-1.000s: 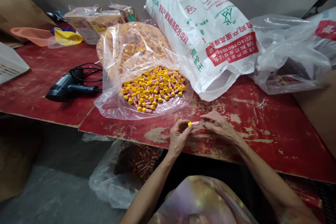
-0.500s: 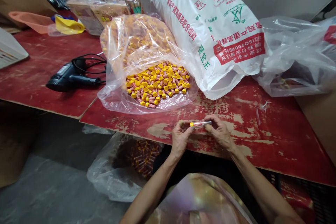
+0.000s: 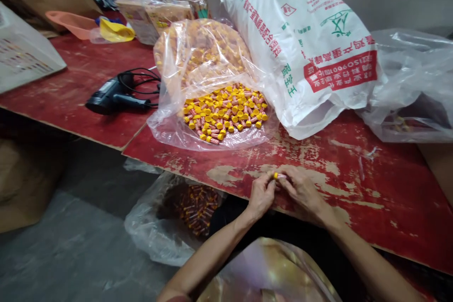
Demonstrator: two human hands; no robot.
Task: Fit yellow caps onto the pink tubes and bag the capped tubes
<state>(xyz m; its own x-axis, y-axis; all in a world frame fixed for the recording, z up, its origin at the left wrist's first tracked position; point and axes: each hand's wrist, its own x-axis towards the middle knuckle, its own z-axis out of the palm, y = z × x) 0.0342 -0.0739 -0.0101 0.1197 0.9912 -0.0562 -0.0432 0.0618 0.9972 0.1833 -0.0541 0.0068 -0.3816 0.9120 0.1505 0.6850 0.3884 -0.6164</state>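
Above the table's front edge, my two hands meet around a small tube with a yellow cap [image 3: 279, 176]. My right hand [image 3: 303, 192] pinches its body, and the fingers cover most of it. The curled fingers of my left hand [image 3: 262, 193] close on the yellow-capped end. Beyond my hands, a clear plastic bag [image 3: 170, 134] lies with its mouth spread open. Many short printed pieces with yellow caps [image 3: 226, 111] fill it and spread at its opening. Below the table edge, another clear bag [image 3: 150, 231] holds many thin tubes [image 3: 198, 207].
A large white printed sack [image 3: 300, 47] leans behind the capped pieces. On the left of the worn red table [image 3: 389, 212] are a black heat gun [image 3: 113, 96] with its cord, a white basket [image 3: 28, 52], an orange scoop [image 3: 72, 24] and wrapped boxes [image 3: 170, 14]. More clear plastic [image 3: 417, 66] lies right.
My hands have come closer together, and my right fingers now cover more of the tube. The camera view has shifted left, so the table's contents appear further right.
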